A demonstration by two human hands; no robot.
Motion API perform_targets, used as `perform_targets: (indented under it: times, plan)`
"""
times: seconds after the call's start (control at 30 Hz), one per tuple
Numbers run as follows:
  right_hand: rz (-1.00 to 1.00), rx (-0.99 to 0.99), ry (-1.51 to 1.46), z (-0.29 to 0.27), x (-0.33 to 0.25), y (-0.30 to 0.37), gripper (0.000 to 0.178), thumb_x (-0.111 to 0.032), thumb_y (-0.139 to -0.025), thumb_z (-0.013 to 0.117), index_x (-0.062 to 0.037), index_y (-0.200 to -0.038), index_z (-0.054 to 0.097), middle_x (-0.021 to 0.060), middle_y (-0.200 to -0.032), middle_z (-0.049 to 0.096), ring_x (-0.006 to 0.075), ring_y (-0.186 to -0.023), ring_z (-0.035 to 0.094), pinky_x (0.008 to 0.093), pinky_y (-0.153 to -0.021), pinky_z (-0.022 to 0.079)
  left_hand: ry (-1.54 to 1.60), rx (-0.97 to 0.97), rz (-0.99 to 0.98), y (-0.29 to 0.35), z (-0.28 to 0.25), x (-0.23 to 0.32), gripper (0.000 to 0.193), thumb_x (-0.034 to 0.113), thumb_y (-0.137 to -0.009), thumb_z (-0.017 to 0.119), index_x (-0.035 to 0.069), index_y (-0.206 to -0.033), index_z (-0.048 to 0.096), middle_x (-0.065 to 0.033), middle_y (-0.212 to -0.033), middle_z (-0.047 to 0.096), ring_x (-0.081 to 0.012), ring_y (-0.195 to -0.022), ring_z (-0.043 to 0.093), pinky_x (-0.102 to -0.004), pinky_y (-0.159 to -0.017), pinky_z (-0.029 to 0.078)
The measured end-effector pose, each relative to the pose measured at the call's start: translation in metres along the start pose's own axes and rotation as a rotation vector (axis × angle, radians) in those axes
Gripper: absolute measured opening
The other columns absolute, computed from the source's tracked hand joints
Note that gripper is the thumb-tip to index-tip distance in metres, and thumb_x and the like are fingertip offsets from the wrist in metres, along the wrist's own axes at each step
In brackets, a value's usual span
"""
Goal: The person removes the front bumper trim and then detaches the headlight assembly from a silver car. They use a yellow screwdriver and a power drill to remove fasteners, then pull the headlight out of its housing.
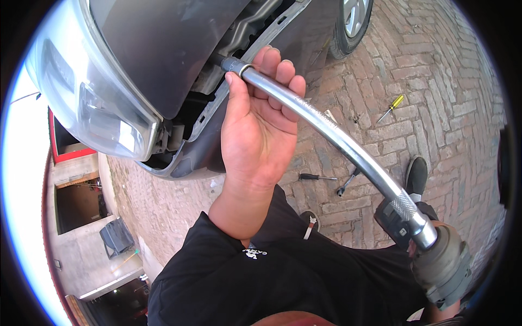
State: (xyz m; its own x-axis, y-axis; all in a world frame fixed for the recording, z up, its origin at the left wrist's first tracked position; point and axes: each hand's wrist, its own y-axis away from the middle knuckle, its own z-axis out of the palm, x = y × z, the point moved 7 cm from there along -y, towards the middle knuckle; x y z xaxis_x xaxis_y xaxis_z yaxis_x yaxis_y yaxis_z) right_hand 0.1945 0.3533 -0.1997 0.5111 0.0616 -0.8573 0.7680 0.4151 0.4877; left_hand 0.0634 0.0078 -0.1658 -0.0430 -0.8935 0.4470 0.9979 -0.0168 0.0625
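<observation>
My left hand [260, 122] is palm up under the far end of a long chrome extension bar [326, 127]. Its thumb presses near the collar and its fingers curl behind the bar. A grey socket [230, 64] on that end reaches into the gap along the edge of the car's dark grey body panel [168, 43]. The bar's near end sits in a grey and black cordless power tool [443, 266] at the lower right. My right hand [445, 313] is wrapped around this tool, which hides most of its fingers.
The car's clear headlight [103, 92] bulges at the upper left, and a wheel [353, 24] stands at the top. On the brick paving lie a yellow-handled screwdriver [391, 107], a black-handled screwdriver [318, 177] and a dark ratchet-like tool [347, 183]. My shoe [417, 174] rests nearby.
</observation>
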Motion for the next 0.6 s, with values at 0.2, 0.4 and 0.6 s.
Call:
perform_targets:
  times: [0.2,0.4,0.6]
  plan:
    - [-0.026,-0.004,0.004,-0.001,-0.003,-0.003,0.068,-0.030,-0.082,0.082,0.0021,-0.132,0.050,0.0051,-0.085,0.060,0.0180,-0.076,0.061,0.0327,-0.073,0.050,0.019,-0.012,-0.004,-0.001,0.001,-0.001,0.056,0.043,-0.114,0.026,0.001,-0.139,0.051,-0.0081,-0.135,0.062,-0.0236,-0.124,0.063,-0.0436,-0.111,0.053]
    - [-0.044,-0.008,0.010,-0.002,-0.006,-0.005,0.070,-0.028,-0.082,0.081,0.0036,-0.136,0.049,0.0053,-0.085,0.061,0.0181,-0.075,0.062,0.0326,-0.071,0.051,0.027,-0.025,-0.005,-0.002,0.002,-0.001,0.055,0.042,-0.114,0.026,0.000,-0.139,0.050,-0.0088,-0.136,0.062,-0.0244,-0.126,0.062,-0.0443,-0.113,0.051]
    - [-0.074,-0.047,-0.105,0.004,-0.014,-0.010,0.072,-0.026,-0.083,0.080,0.0051,-0.140,0.047,0.0054,-0.085,0.062,0.0183,-0.075,0.062,0.0325,-0.070,0.052,0.025,-0.013,-0.004,-0.002,0.003,-0.001,0.054,0.042,-0.114,0.027,0.000,-0.139,0.050,-0.0094,-0.137,0.061,-0.0250,-0.127,0.061,-0.0452,-0.115,0.050]
